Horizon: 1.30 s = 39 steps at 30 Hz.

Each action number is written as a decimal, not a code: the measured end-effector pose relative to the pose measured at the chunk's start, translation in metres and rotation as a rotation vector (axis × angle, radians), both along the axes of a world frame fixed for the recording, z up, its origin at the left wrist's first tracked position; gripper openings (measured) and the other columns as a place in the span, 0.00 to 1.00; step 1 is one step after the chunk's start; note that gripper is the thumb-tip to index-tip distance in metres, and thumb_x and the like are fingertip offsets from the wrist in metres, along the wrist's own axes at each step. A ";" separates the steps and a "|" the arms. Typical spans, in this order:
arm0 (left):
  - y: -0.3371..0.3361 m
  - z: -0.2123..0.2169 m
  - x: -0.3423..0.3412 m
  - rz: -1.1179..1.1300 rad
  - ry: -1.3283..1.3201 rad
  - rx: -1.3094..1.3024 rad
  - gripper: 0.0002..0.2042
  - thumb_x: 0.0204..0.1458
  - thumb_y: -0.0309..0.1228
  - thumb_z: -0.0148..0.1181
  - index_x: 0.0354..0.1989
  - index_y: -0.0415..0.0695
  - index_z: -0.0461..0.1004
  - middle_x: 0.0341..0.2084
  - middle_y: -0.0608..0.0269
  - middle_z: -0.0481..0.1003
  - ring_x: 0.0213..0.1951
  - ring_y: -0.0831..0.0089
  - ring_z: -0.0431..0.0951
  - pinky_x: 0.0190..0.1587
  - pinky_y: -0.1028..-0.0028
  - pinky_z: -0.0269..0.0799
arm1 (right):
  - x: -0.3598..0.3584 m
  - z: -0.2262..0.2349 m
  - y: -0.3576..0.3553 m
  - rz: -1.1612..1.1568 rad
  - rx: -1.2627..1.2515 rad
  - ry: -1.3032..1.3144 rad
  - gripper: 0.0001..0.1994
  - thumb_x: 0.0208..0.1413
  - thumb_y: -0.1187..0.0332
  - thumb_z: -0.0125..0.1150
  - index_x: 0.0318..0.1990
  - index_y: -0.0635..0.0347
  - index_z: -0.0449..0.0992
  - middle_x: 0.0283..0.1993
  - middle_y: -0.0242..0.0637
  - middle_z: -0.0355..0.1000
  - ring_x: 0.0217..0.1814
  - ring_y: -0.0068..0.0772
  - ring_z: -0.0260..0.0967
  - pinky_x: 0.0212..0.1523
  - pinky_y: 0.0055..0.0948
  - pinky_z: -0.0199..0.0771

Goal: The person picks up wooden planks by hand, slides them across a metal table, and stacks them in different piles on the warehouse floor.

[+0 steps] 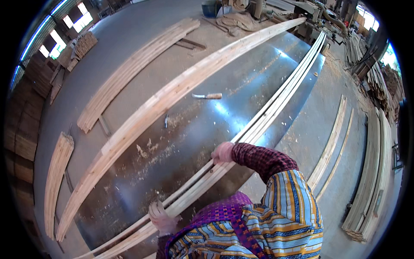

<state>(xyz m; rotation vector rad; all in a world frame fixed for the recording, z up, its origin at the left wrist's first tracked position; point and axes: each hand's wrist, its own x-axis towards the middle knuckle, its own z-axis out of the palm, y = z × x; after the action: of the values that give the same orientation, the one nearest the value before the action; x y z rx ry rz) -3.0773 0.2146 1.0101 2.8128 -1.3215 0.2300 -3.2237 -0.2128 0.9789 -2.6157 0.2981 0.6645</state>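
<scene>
Long narrow wooden strips (197, 191) run diagonally across a shiny metal-topped table (243, 82), from the lower left to the far right. My right hand (223, 153) is closed around the strips near their middle, in a checked sleeve. Nearer to me and further left, my left hand (162, 218) has its fingers bent over the same strips. Between the two hands a dark gap separates the strips. Beyond them on the table lies a curved-blade knife (208, 96) with a wooden handle. A small bluish tool (166, 121), perhaps a blade, lies to its left.
A long pale plank (168, 90) stretches along the table's far side. Past it, stacked boards (136, 71) and a shorter bundle (59, 162) rest low over the floor. Boards (366, 172) lie at the right. Machinery (308, 11) stands at the table's far end. Shavings litter the tabletop.
</scene>
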 end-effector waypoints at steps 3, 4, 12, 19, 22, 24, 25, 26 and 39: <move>0.011 -0.024 0.026 0.079 0.285 0.315 0.57 0.25 0.61 0.79 0.67 0.43 0.65 0.59 0.53 0.72 0.64 0.58 0.68 0.70 0.55 0.57 | -0.026 -0.014 0.009 -0.169 0.166 -0.195 0.20 0.65 0.46 0.54 0.52 0.46 0.82 0.45 0.44 0.81 0.48 0.52 0.79 0.49 0.47 0.78; 0.007 -0.019 0.023 0.105 0.331 0.344 0.57 0.25 0.61 0.79 0.67 0.43 0.65 0.59 0.54 0.72 0.63 0.58 0.69 0.69 0.55 0.57 | -0.029 -0.006 0.011 -0.206 0.156 -0.177 0.20 0.66 0.45 0.53 0.52 0.46 0.82 0.45 0.45 0.81 0.48 0.52 0.79 0.50 0.46 0.78; 0.000 -0.015 0.031 -0.017 0.387 0.294 0.54 0.26 0.60 0.79 0.64 0.42 0.69 0.55 0.52 0.74 0.58 0.52 0.72 0.64 0.55 0.65 | -0.016 -0.006 0.005 -0.476 0.031 -0.184 0.22 0.67 0.45 0.52 0.49 0.52 0.82 0.43 0.46 0.81 0.49 0.53 0.78 0.51 0.47 0.77; 0.018 -0.032 0.039 -0.070 0.319 0.275 0.55 0.27 0.64 0.77 0.68 0.48 0.67 0.58 0.57 0.72 0.58 0.54 0.72 0.63 0.54 0.65 | 0.012 0.020 0.022 -0.202 -0.133 -0.182 0.17 0.65 0.55 0.55 0.45 0.58 0.82 0.47 0.49 0.78 0.53 0.54 0.73 0.56 0.51 0.72; 0.005 -0.006 0.054 -0.100 0.481 0.429 0.44 0.37 0.62 0.74 0.60 0.47 0.72 0.52 0.56 0.75 0.54 0.61 0.75 0.53 0.60 0.74 | 0.002 0.023 0.032 -0.249 -0.147 -0.124 0.16 0.66 0.59 0.53 0.51 0.56 0.80 0.52 0.49 0.77 0.57 0.56 0.70 0.58 0.52 0.70; 0.012 -0.017 0.054 0.016 0.508 0.479 0.43 0.41 0.63 0.71 0.61 0.45 0.71 0.53 0.56 0.74 0.56 0.61 0.74 0.54 0.60 0.71 | -0.012 -0.023 0.021 -0.363 -0.088 -0.361 0.15 0.67 0.58 0.52 0.51 0.56 0.79 0.52 0.48 0.78 0.56 0.57 0.71 0.58 0.51 0.70; 0.017 -0.003 0.050 -0.025 0.461 0.417 0.43 0.40 0.64 0.70 0.61 0.45 0.71 0.54 0.57 0.74 0.58 0.59 0.73 0.58 0.60 0.69 | -0.013 -0.027 0.022 -0.410 -0.121 -0.307 0.17 0.68 0.56 0.51 0.52 0.56 0.79 0.50 0.49 0.79 0.54 0.58 0.73 0.56 0.51 0.71; 0.019 0.005 0.047 -0.098 0.410 0.350 0.44 0.40 0.65 0.69 0.61 0.45 0.71 0.55 0.59 0.74 0.60 0.58 0.72 0.62 0.60 0.66 | -0.013 -0.020 0.028 -0.345 -0.139 -0.397 0.18 0.68 0.54 0.52 0.53 0.56 0.79 0.49 0.50 0.79 0.53 0.59 0.73 0.55 0.52 0.71; 0.024 -0.021 0.039 -0.007 0.431 0.189 0.43 0.29 0.59 0.79 0.53 0.45 0.74 0.47 0.57 0.77 0.51 0.57 0.77 0.60 0.56 0.68 | 0.017 -0.006 0.020 -0.398 -0.116 -0.040 0.22 0.64 0.49 0.55 0.55 0.53 0.78 0.53 0.47 0.79 0.59 0.53 0.74 0.61 0.48 0.72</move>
<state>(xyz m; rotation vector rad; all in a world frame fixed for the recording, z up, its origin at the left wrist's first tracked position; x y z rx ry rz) -3.0382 0.2387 0.9893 2.7730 -1.3034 -0.4987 -3.2064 -0.1925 0.9730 -2.5606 0.8389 0.4669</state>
